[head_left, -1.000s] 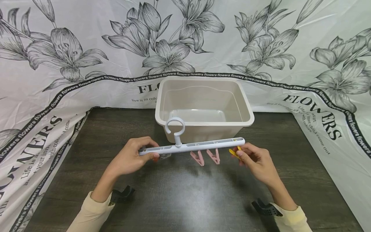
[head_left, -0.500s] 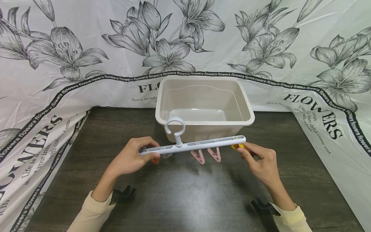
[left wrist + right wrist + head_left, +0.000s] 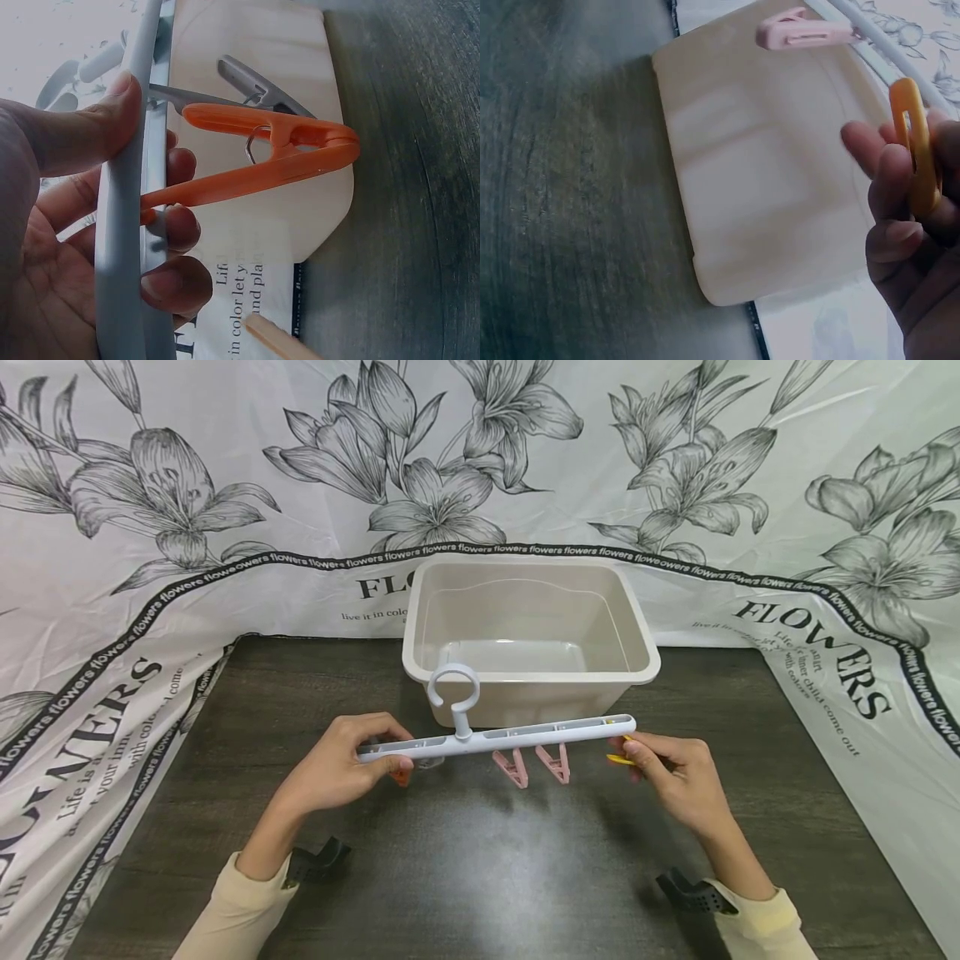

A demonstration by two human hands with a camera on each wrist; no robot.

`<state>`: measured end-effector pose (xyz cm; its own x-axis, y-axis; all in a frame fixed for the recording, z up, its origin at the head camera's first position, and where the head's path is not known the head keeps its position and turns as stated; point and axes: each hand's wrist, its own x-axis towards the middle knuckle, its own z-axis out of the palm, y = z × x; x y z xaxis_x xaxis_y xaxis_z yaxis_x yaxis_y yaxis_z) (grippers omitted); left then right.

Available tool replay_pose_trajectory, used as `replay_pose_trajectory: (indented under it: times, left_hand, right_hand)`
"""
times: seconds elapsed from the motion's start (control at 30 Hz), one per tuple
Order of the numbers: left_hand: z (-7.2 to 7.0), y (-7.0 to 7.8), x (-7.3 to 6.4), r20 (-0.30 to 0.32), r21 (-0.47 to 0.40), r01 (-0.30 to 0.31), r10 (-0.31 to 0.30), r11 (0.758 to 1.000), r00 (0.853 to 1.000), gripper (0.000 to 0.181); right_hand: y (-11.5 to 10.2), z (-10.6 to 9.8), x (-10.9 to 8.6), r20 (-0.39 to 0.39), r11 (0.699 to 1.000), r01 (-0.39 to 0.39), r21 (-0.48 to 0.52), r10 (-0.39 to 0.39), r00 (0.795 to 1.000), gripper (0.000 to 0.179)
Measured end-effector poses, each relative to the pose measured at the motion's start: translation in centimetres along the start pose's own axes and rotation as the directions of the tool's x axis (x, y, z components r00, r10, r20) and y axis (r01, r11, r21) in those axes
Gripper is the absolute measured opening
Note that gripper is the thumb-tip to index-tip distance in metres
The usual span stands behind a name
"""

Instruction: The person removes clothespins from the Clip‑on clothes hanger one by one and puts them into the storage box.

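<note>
My left hand grips the left end of a pale grey-blue hanger, whose open-ring hook stands upward. From its bar hang an orange clothespin and a grey clothespin, close to my left fingers. Two pink clothespins, one left and one right, dangle under the bar right of the hook. At the bar's right end my right hand pinches a yellow clothespin between thumb and fingers, just below the bar. A small yellow spot shows in the bar's end slot.
Behind the hanger stands a beige plastic tub on the dark wood table. A white flower-print cloth surrounds the table at the back and sides. Black straps sit on both wrists.
The yellow clothespin rose to the underside of the bar's right end, then shifted slightly right and lower with my right hand. My left hand and the hanger stay nearly still.
</note>
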<state>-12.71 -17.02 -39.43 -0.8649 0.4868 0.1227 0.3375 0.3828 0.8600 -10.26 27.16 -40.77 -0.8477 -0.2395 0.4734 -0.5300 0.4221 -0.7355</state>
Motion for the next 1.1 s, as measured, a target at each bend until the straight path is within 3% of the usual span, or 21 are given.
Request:
replay_pose_trajectory:
  times: [0.3, 0.6, 0.93, 1.1]
  left_hand:
    - [-0.12, -0.06, 0.03, -0.001, -0.001, -0.009, 0.009, 1.0, 1.0, 0.014]
    - [-0.14, -0.08, -0.06, -0.001, 0.0, 0.016, -0.016, 1.0, 1.0, 0.014]
    - [-0.36, 0.07, -0.07, -0.008, 0.002, 0.03, -0.03, 1.0, 1.0, 0.012]
    - [-0.36, 0.07, -0.08, -0.025, 0.021, 0.024, -0.023, 1.0, 0.999, 0.013]
  right_hand:
    - [-0.16, -0.28, 0.02, 0.006, 0.994, -0.067, 0.091, 0.067, 0.998, 0.026]
    - [-0.02, 0.01, -0.1, -0.089, 0.981, -0.153, 0.122, 0.165, 0.982, 0.03]
    - [-0.14, -0.08, -0.12, -0.045, 0.985, -0.175, 0.003, 0.175, 0.984, 0.025]
    - [-0.36, -0.02, -0.19, 0.012, 0.97, -0.242, -0.017, 0.242, 0.97, 0.022]
